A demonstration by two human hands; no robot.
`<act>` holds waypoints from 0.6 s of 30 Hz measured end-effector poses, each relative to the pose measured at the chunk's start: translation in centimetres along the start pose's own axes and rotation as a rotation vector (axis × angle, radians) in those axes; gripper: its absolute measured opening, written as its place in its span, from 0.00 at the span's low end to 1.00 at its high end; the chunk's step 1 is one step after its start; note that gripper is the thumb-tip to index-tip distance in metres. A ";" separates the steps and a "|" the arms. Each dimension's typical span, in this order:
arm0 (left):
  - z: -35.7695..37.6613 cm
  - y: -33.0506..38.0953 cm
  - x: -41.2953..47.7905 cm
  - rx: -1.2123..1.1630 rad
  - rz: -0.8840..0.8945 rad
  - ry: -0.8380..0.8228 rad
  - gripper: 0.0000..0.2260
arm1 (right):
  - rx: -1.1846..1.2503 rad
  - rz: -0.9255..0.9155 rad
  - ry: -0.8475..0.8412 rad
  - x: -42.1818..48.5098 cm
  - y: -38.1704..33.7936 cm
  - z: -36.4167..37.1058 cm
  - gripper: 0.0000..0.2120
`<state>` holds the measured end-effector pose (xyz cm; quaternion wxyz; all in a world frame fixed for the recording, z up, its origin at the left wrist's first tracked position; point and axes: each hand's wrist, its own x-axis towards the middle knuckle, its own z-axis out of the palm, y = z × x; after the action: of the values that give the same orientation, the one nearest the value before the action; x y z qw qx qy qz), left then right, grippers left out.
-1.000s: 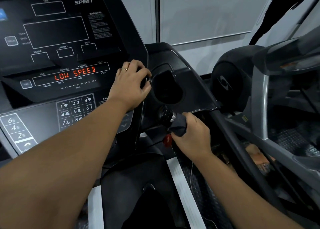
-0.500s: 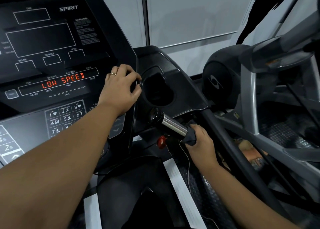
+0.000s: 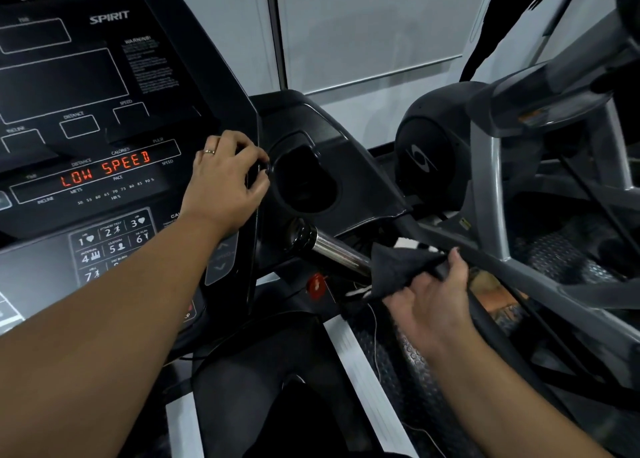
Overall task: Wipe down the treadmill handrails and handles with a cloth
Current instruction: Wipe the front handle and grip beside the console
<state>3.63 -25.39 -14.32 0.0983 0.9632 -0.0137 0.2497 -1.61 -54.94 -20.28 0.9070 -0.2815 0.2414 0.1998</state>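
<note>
A dark cloth hangs bunched over the near end of the chrome handle, which juts from under the console's right side. My right hand holds the cloth's edge with fingers loosened, palm turned up, just past the handle's end. The black side handrail runs down to the right behind that hand. My left hand grips the right edge of the treadmill console, fingers curled around it beside the cup holder.
The console shows "LOW SPEED" in red, with a keypad below. A red safety key hangs under the chrome handle. The treadmill deck with white side rails lies below. A grey elliptical machine stands close on the right.
My right hand slid with the cloth down the chrome handle from its capped end and off the near end, then loosened so the cloth spread. My left hand stayed on the console edge.
</note>
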 end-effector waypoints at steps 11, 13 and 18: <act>-0.1 0.3 0.0 0.003 -0.002 -0.008 0.10 | -0.286 0.224 0.201 3.7 1.6 2.5 0.09; 0.0 0.2 0.0 0.004 -0.002 -0.012 0.10 | -0.310 0.255 0.263 4.8 1.6 2.9 0.10; 0.0 0.2 0.1 0.002 -0.007 -0.004 0.10 | -0.322 0.258 0.269 6.5 1.5 2.3 0.11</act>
<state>3.66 -25.58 -14.24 0.0981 0.9639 -0.0103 0.2473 3.61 -50.86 -22.80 0.7773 -0.4132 0.3587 0.3104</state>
